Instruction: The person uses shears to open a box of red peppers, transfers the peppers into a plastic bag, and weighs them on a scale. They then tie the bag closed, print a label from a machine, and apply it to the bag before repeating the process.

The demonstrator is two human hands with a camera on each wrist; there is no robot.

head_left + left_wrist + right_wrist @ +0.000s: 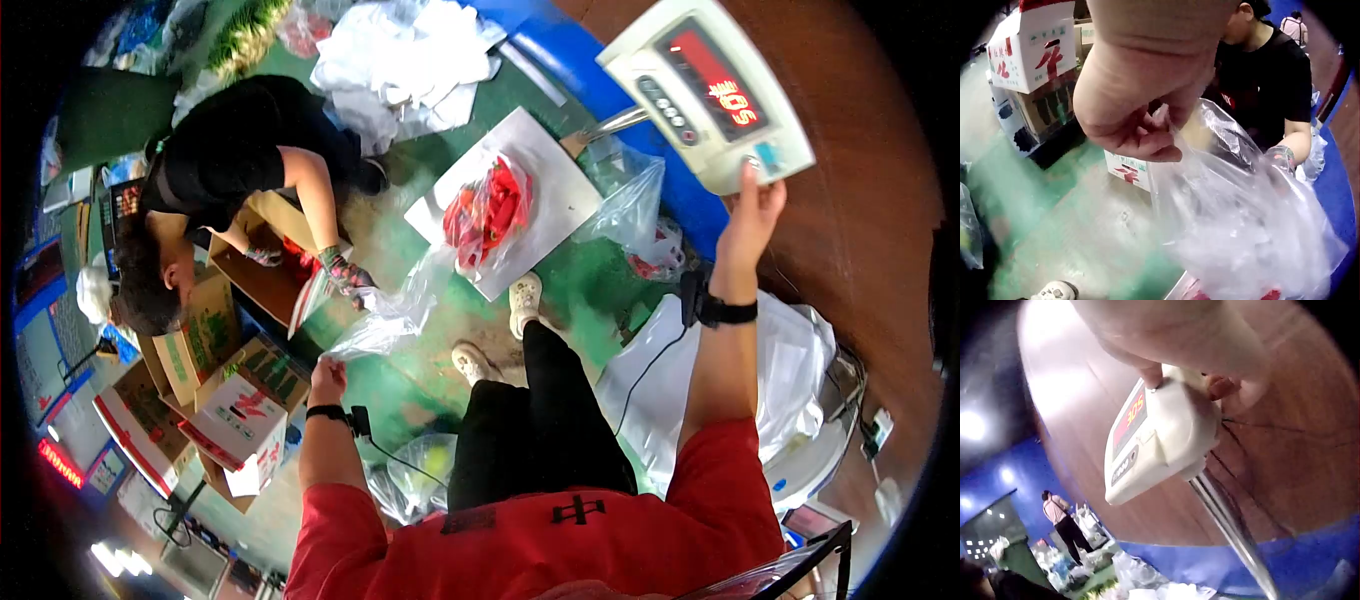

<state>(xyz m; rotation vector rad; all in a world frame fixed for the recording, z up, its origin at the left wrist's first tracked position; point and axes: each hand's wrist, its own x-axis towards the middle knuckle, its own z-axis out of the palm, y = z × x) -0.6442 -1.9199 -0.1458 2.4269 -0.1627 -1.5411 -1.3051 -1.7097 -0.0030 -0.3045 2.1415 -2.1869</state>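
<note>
My left hand (328, 382) pinches the edge of a clear plastic bag (1229, 219), its thumb and fingers bunched on the film in the left wrist view. That film stretches toward the other person's gloved hand (345, 275) and the scale platform. A clear bag of red peppers (490, 215) lies on the pale square platform (560, 185). My right hand (752, 220) grips the edge of the scale's display head (1175, 425), one fingertip on its front face and another finger curled behind. Red lit digits show on the display.
A person in black (235, 150) bends over an open cardboard box (265, 275) with red contents. More cartons (240, 420) are stacked at the left. White plastic sheets (405, 60) lie beyond the platform. A metal pole (1229, 531) carries the display head. White sacking (650, 370) lies at my right.
</note>
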